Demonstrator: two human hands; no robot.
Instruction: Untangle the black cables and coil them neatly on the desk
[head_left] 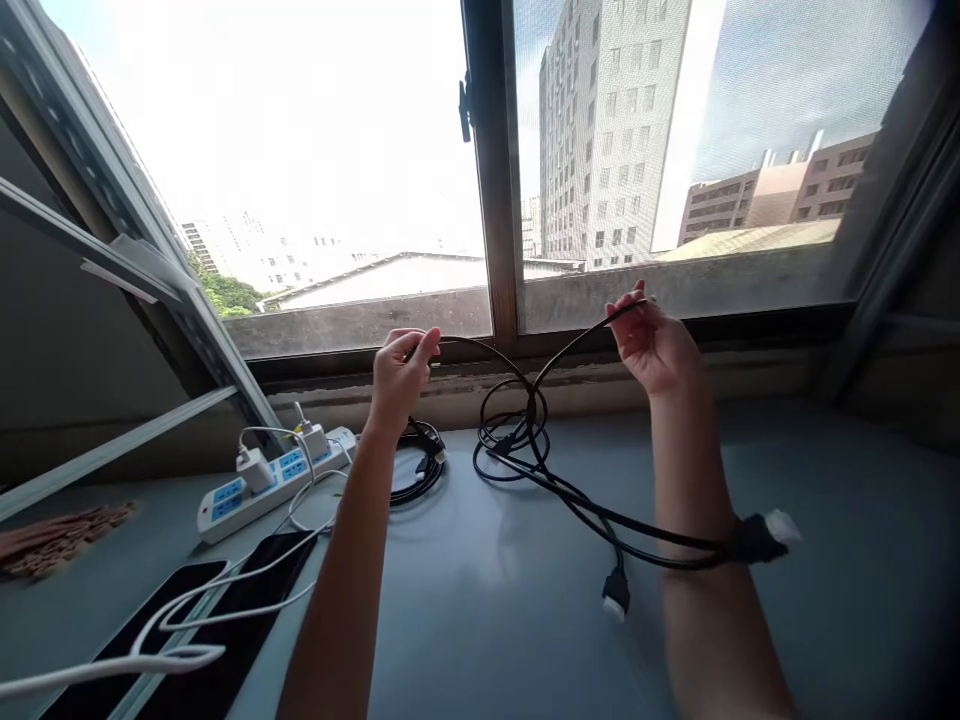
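Observation:
A black HDMI cable (531, 425) runs between my two raised hands, its middle crossing itself in tangled loops. My left hand (405, 368) is closed on one stretch of it, thumb against the fingers. To the right, my right hand (649, 340) pinches another stretch between thumb and fingertips. One plug with a pale cap (757, 540) hangs in front of my right forearm. Another capped plug (616, 595) dangles lower, left of that forearm. Behind my left wrist lies a second coiled black cable (420, 480), partly hidden, its plugs showing at the top.
A white power strip (281, 480) with blue sockets and chargers stands at left. White charging cables (255, 580) trail over two dark flat devices (255, 600). Brown strands (60, 535) lie at far left. A window (495, 200) and metal frame (150, 230) border the grey table (465, 620).

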